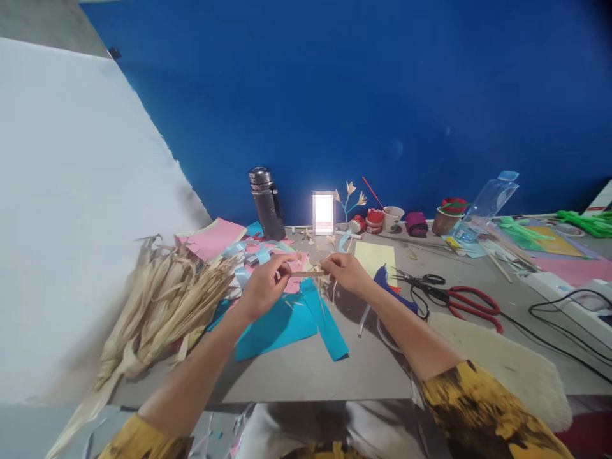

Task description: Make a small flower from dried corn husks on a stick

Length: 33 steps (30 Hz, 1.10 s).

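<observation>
Between my two hands a thin tan strip (307,274) is stretched level above the table. My left hand (268,284) pinches its left end with thumb and fingers. Its right end is pinched in my right hand (347,274). Beneath them lie a blue paper sheet (277,328) and a narrower blue paper piece (329,325), with small husk scraps around. A bundle of dried husks (167,312) lies left of my left hand. Past my right hand is a blue glue gun (381,278), partly hidden by my right forearm. Husk flowers on a blue stem (350,199) stand behind.
A dark flask (268,207) stands at the back. Black scissors (421,284) and red-handled scissors (473,303) lie at right, near cables and a white power strip (568,312). A tilted plastic bottle (490,204) and paper cup (393,218) are farther back.
</observation>
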Each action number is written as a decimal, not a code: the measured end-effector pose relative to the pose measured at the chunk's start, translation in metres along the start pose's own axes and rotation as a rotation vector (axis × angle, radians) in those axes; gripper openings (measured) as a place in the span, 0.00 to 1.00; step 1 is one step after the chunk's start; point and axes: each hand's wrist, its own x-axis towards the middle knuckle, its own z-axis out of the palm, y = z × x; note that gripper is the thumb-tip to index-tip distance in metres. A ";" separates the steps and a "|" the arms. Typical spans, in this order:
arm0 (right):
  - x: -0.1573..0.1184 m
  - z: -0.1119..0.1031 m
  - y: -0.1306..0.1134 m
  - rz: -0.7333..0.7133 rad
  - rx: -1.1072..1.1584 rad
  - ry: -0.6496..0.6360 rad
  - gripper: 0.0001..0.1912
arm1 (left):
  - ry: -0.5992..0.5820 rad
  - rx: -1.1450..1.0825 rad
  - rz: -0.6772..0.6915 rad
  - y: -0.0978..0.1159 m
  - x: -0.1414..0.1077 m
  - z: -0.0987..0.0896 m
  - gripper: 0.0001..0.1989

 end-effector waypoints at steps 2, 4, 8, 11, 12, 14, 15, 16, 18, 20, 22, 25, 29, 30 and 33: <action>-0.001 -0.002 -0.005 0.128 0.268 -0.133 0.25 | 0.070 0.080 0.120 0.008 0.005 0.003 0.15; -0.004 -0.004 -0.011 0.221 0.483 -0.260 0.25 | 0.103 0.134 0.202 0.015 0.010 0.005 0.13; -0.006 -0.005 -0.018 0.191 0.601 -0.226 0.21 | 0.236 0.013 0.144 0.025 0.024 0.009 0.12; -0.004 -0.004 -0.017 0.131 0.591 -0.160 0.21 | 0.242 -0.343 -0.189 0.027 0.034 0.012 0.14; -0.003 -0.003 -0.016 0.114 0.581 -0.148 0.21 | 0.166 -0.489 -0.299 0.026 0.036 0.013 0.14; -0.002 -0.001 -0.013 0.088 0.548 -0.129 0.20 | -0.024 -0.714 -0.423 0.024 0.037 0.017 0.16; -0.002 -0.001 -0.011 0.082 0.529 -0.126 0.20 | -0.083 -0.772 -0.440 0.022 0.037 0.018 0.16; -0.001 0.000 -0.010 0.080 0.513 -0.129 0.19 | -0.103 -0.803 -0.445 0.021 0.037 0.019 0.16; -0.001 0.000 -0.009 0.075 0.500 -0.142 0.19 | -0.038 -0.854 -0.453 0.017 0.037 0.019 0.14; -0.001 -0.001 -0.009 0.070 0.506 -0.157 0.18 | 0.115 -0.926 -0.480 0.010 0.040 0.014 0.13; -0.001 -0.004 -0.010 0.069 0.501 -0.157 0.19 | 0.284 -0.984 -0.502 0.002 0.044 0.005 0.12; -0.002 -0.010 -0.013 0.085 0.542 -0.158 0.19 | 0.459 -1.010 -0.490 -0.006 0.047 -0.009 0.11; -0.004 -0.017 -0.016 0.082 0.759 -0.209 0.19 | 0.210 -1.071 -0.394 0.002 0.037 -0.010 0.12; -0.004 -0.018 -0.016 0.078 0.787 -0.211 0.19 | 0.068 -1.080 -0.378 0.007 0.034 -0.006 0.12; -0.003 -0.020 -0.015 0.075 0.798 -0.176 0.20 | -0.310 -1.048 -0.401 0.018 0.024 0.013 0.12</action>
